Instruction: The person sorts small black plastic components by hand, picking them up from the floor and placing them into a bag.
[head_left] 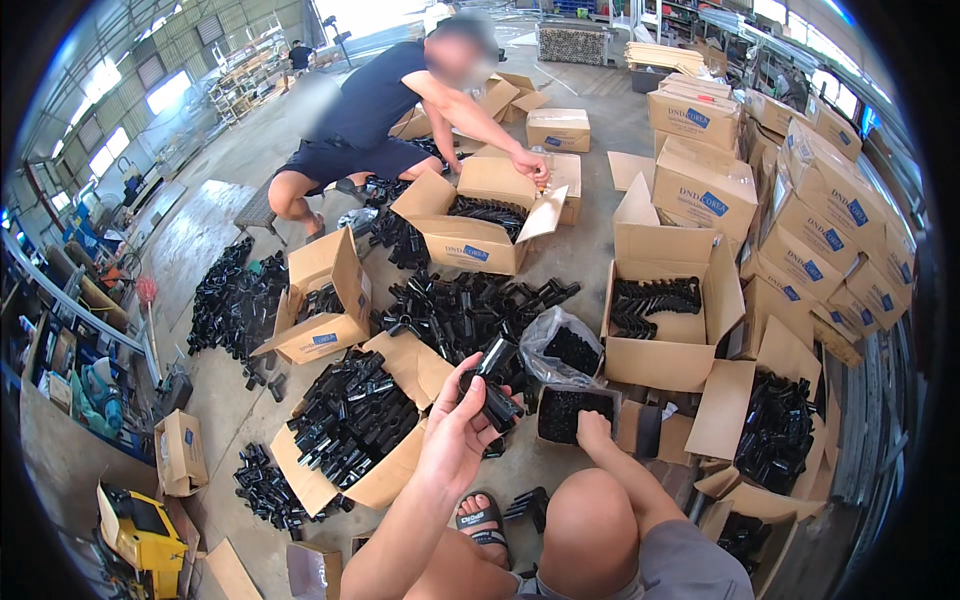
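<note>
My left hand (458, 425) is closed around a black branched pipe fitting (497, 358), raised above the floor in front of me. My right hand (594, 430) reaches down over the right side of a small box (545, 436) filled with small black pieces; its fingers are hidden from view. Just behind that box, a clear plastic bag (540, 335) holds more small black pieces. Left of my left hand, an opened carton (300, 480) is heaped with black fittings (355, 420). A loose pile of similar fittings (440, 310) lies on the floor beyond.
Across from me a co-worker (385, 110) crouches, one hand at an open carton (470, 250) of fittings. Another open carton (660, 362) with rows of fittings stands at the right. Closed cartons (830, 220) are stacked behind it. A yellow machine (150, 545) sits lower left.
</note>
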